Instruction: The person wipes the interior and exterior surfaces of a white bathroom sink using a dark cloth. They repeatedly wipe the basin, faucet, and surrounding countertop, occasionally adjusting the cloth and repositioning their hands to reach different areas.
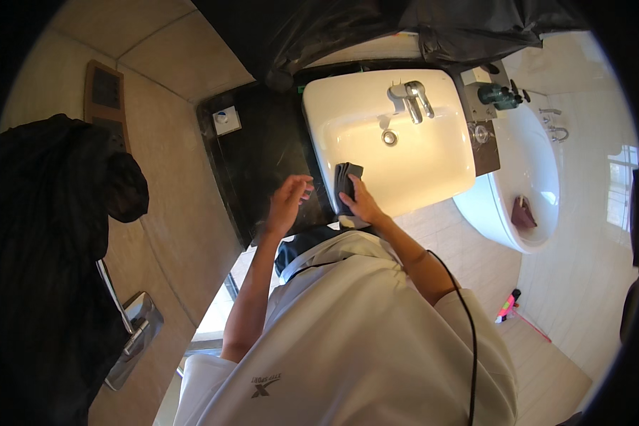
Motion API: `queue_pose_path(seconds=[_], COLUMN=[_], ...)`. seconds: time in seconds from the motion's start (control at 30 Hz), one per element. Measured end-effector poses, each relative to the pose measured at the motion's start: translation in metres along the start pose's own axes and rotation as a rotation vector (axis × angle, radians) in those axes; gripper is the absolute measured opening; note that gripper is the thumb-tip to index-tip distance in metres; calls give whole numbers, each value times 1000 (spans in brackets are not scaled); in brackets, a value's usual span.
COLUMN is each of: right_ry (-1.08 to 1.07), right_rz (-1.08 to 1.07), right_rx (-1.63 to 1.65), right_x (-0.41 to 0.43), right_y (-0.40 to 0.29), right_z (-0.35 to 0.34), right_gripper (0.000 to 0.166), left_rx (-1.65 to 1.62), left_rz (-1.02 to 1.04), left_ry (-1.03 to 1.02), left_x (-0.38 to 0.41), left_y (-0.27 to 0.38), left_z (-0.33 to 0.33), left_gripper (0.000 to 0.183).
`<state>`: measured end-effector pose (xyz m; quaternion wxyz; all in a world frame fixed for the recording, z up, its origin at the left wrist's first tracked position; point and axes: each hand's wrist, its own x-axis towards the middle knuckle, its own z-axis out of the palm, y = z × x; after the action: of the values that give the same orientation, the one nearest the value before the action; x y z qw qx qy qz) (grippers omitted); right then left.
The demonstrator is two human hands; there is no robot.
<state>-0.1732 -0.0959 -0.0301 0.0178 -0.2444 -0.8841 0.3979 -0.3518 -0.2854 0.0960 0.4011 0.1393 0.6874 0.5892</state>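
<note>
My right hand (363, 201) grips a folded dark grey cloth (345, 183) at the near left corner of a white washbasin (325, 120). The thumb and fingers press on the cloth's right side, and its layers show at the upper end. Over the black countertop (266, 154), left of the basin, my left hand (291, 201) hovers with fingers loosely curled and apart, holding nothing. A chrome faucet (412, 101) stands at the back of the basin, above a round metal drain (389, 137). No water is seen running.
A small white box (227, 120) sits at the countertop's far left. Green pump bottles (498, 97) and a glass (479, 134) stand right of the basin. Beyond is a white bathtub (532, 175) holding a maroon item (523, 214). Black plastic sheeting (474, 32) hangs behind; dark fabric (48, 229) hangs at left.
</note>
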Motion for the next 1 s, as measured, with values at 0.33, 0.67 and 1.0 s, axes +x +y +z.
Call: queue_pose_path(seconds=[0.33, 0.67, 1.0], right_ry=[-102, -750, -884], right_rz=[-647, -811, -735], right_rx=[-476, -1151, -1171], right_x=[149, 307, 265], right_y=[-58, -117, -123], right_z=[-2, -9, -11], right_gripper=[21, 27, 49], left_rx=[18, 21, -47], left_rz=[-150, -231, -112], left_ry=[173, 387, 257], left_x=[-18, 9, 41], left_y=[-40, -53, -27], left_z=[5, 47, 82], left_gripper=[23, 22, 23])
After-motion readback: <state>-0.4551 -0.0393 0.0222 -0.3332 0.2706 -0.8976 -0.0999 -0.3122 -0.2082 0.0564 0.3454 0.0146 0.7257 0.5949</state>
